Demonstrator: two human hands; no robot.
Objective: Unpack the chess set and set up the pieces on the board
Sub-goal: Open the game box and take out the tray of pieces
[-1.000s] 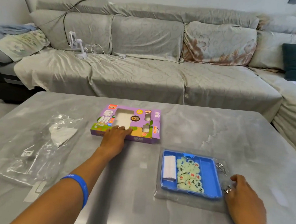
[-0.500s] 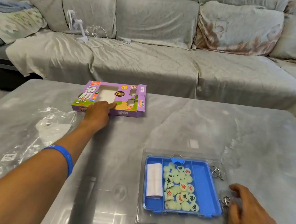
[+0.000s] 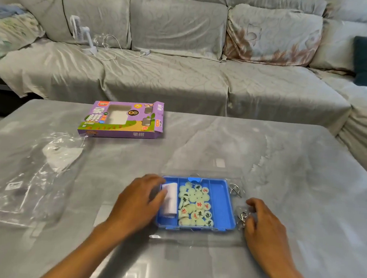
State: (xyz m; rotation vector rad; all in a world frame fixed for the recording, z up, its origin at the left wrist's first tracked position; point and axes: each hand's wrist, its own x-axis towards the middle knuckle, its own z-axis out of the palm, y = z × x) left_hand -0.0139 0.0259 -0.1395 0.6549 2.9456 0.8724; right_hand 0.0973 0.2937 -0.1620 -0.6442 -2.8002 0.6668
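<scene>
A blue tray (image 3: 223,198) lies near the table's front edge inside a clear plastic sleeve (image 3: 195,239). Its middle compartment holds several pale round chess pieces (image 3: 195,205) with red and black characters. A folded white sheet (image 3: 171,202) fills the left compartment. My left hand (image 3: 136,203) rests against the tray's left edge, its fingers loosely bent and its thumb by the folded sheet. My right hand (image 3: 263,224) lies on the sleeve just right of the tray, fingers relaxed, next to a metal ring (image 3: 243,216).
The empty purple chess box (image 3: 123,120) sits at the far left of the grey table (image 3: 294,178). A crumpled clear plastic bag (image 3: 26,172) covers the left side. A second metal ring (image 3: 234,189) lies by the tray's far right corner. A covered sofa (image 3: 182,78) stands behind.
My left hand has left the purple box and come back to the tray's left edge. The right hand stays beside the tray. The view has tilted up a little.
</scene>
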